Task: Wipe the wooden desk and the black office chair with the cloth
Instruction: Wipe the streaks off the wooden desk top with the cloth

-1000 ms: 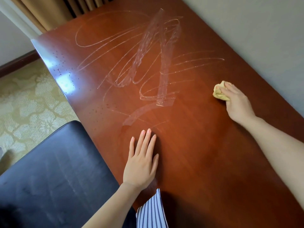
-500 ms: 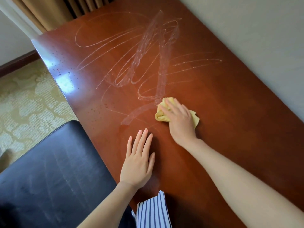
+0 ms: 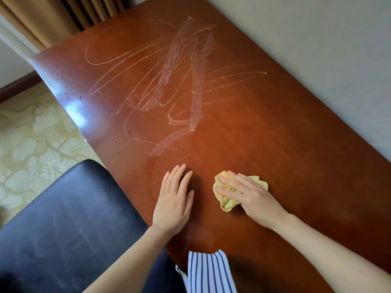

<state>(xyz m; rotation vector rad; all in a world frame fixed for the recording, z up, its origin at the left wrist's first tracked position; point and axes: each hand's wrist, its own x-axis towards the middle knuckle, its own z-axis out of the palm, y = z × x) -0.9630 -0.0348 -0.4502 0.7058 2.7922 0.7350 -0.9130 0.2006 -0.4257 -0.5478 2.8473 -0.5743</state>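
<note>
The reddish wooden desk (image 3: pixel 275 127) fills the middle of the view, with wet looping wipe streaks (image 3: pixel 169 81) across its far half. My right hand (image 3: pixel 249 195) presses a crumpled yellow cloth (image 3: pixel 224 203) flat onto the near part of the desk, fingers straight on top of it. My left hand (image 3: pixel 173 199) rests flat on the desk just left of the cloth, fingers together and holding nothing. The black office chair (image 3: pixel 69 225) stands at the lower left, its seat tucked against the desk's near edge.
A grey wall (image 3: pixel 317 39) runs along the desk's right side. Brown curtains (image 3: pixel 63 15) hang behind the far end. Patterned beige carpet (image 3: pixel 31 144) lies left of the desk. Striped blue-and-white clothing (image 3: pixel 209 271) shows at the bottom.
My right hand has swept the cloth from the desk's right side leftward and then toward me, ending beside my left hand. The left hand has stayed put.
</note>
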